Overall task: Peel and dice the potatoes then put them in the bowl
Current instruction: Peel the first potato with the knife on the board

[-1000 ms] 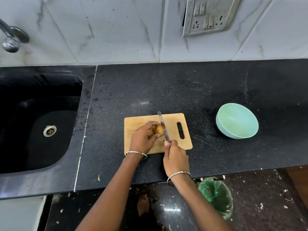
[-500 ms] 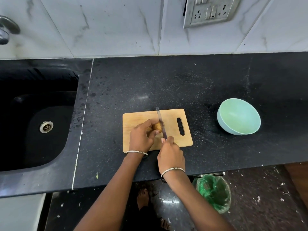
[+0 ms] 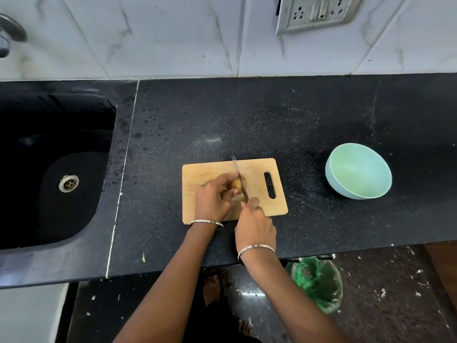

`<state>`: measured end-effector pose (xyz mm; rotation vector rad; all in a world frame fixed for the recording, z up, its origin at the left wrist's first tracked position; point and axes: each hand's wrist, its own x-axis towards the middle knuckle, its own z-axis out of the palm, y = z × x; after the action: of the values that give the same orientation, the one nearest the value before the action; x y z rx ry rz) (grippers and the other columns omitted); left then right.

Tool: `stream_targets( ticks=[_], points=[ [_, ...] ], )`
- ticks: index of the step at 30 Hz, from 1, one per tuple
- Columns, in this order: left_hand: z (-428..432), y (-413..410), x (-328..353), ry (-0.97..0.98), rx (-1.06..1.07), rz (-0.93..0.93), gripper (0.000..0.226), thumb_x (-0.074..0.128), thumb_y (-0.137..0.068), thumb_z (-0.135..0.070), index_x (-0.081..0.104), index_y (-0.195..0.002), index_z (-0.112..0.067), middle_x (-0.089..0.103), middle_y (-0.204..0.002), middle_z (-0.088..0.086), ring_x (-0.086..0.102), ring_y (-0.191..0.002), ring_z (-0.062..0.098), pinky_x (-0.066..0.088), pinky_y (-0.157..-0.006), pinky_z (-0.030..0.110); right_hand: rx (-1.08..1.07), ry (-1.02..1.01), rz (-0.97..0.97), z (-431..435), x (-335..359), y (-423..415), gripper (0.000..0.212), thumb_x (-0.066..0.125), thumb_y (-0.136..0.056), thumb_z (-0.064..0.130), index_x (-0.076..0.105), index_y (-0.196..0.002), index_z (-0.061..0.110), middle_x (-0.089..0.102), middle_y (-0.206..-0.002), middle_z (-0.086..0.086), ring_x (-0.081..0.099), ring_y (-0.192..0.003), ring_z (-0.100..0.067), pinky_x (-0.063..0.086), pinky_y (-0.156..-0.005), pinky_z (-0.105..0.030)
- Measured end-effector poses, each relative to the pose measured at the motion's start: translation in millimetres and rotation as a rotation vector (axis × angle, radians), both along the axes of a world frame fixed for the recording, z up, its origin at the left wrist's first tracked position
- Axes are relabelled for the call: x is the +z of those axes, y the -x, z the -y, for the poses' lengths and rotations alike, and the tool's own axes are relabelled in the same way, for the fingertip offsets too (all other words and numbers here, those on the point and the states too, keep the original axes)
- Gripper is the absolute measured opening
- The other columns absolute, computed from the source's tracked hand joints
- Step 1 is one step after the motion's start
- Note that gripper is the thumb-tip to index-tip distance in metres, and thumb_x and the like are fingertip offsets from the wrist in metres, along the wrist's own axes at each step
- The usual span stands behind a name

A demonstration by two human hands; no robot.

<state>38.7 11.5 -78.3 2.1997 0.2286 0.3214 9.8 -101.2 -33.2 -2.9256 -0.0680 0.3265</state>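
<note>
On black speckled counter [image 3: 247,120], head view: wooden board [image 3: 202,174] near front edge, slot handle on its right end. Mid-board sits the potato [image 3: 237,183], with left hand [image 3: 212,201] curled over it, gripping; fingers cover most of it. Just behind, right hand [image 3: 254,226] wraps round the knife [image 3: 238,174], handle hidden in the fist. Blade lies across potato's right side, tip towards the wall. Green bowl [image 3: 358,170] right of board, well apart.

At left, sink [image 3: 49,219] with drain [image 3: 68,183]; water spots on counter beside it. White marble tiles behind. Up top, socket plate [image 3: 319,13] cut off by frame; tap [image 3: 10,33] cut off at left edge. Below counter: dark floor with white scraps, bin [image 3: 316,283] with green bag, bare foot [image 3: 212,288].

Can't tell if potato is peeled or how deep blade sits.
</note>
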Motion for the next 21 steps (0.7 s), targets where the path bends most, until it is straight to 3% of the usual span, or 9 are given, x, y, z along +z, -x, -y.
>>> stream_targets(
  ticks=[7,11,17,19,21],
  points=[
    [0,1,-1,0.012,0.011,-0.011,0.037,0.074,-0.079,-0.010,0.068,-0.111,-0.029,0.071,-0.105,-0.017,0.068,-0.089,0.007,0.057,-0.079,0.033,0.005,0.008,-0.003,-12,-7,-11,0.031,0.021,-0.109,0.031,0.043,-0.117,0.010,0.067,-0.109,-0.008,0.068,-0.101,-0.030,0.035,-0.063,-0.034],
    [-4,0,0,0.035,0.004,-0.024,0.036,0.074,-0.079,-0.010,0.069,-0.110,-0.027,0.071,-0.108,-0.016,0.067,-0.094,0.007,0.056,-0.082,0.033,0.005,0.003,0.017,-19,-11,-20,0.030,0.022,-0.110,0.028,0.043,-0.117,0.009,0.067,-0.110,-0.009,0.069,-0.100,-0.029,0.047,-0.068,-0.035],
    [-5,1,-3,0.054,0.003,0.007,0.035,0.077,-0.078,-0.012,0.069,-0.110,-0.025,0.071,-0.106,-0.015,0.067,-0.093,0.004,0.057,-0.082,0.031,0.041,0.077,0.022,-2,-19,4,0.025,0.023,-0.110,0.024,0.043,-0.115,0.010,0.068,-0.104,-0.006,0.071,-0.094,-0.027,0.051,-0.066,-0.036],
    [-5,1,-4,0.064,0.009,0.009,0.035,0.078,-0.078,-0.013,0.069,-0.109,-0.025,0.071,-0.105,-0.015,0.067,-0.091,0.002,0.057,-0.082,0.031,0.010,0.071,0.039,-4,-24,5,0.019,0.032,-0.108,0.020,0.047,-0.110,0.009,0.070,-0.096,-0.006,0.073,-0.085,-0.027,0.052,-0.060,-0.035],
    [-4,2,-3,0.079,0.014,0.004,0.034,0.078,-0.078,-0.012,0.069,-0.108,-0.025,0.070,-0.104,-0.016,0.066,-0.090,0.001,0.057,-0.082,0.030,-0.042,0.065,0.017,-11,-22,4,0.008,0.058,-0.098,0.013,0.054,-0.093,0.008,0.068,-0.073,-0.007,0.072,-0.062,-0.025,0.049,-0.045,-0.031]
  ],
)
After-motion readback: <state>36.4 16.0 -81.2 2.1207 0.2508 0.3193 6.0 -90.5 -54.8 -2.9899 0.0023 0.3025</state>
